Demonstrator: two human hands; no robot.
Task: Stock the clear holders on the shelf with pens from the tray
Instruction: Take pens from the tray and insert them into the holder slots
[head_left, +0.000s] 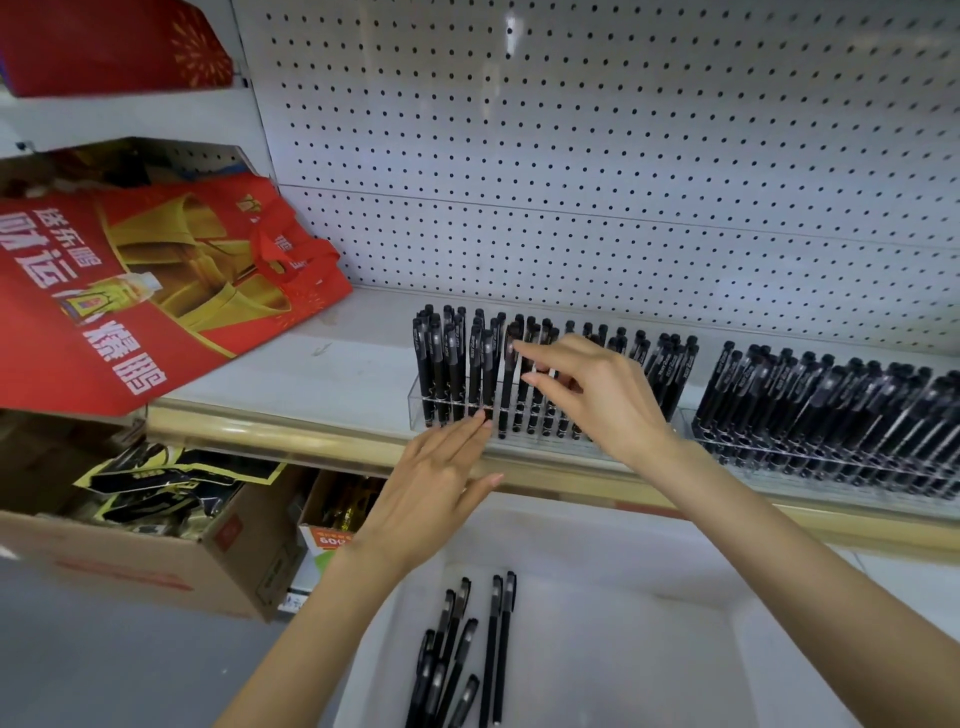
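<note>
head view: a clear holder stands at the front edge of the shelf, about midway along it, its slots mostly filled with black pens standing upright, caps up. a second holder, packed full, sits just beside it toward the shelf's right end. the tray lies below the shelf's front edge, near the person. about nine loose pens lie flat in its left part, their long axes running roughly toward the shelf.

the right hand is up at the first holder. its forefinger and thumb close lightly on the upper half of one pen, which stands upright with its lower end already down in a slot in the front row. the other fingers are loosely spread and hold nothing. the left hand is released: its fingers are straight and together, with the tips touching the holder's front wall just left of that pen, seemingly steadying it.

the next pens lie below and behind both hands, down in the tray. the left hand looks the nearer, being lower and on the side where they lie. picking one up means reaching back and down, pinching across the barrel, then turning it from flat to upright before it goes into a slot. free slots are hard to make out behind the right hand.
</note>
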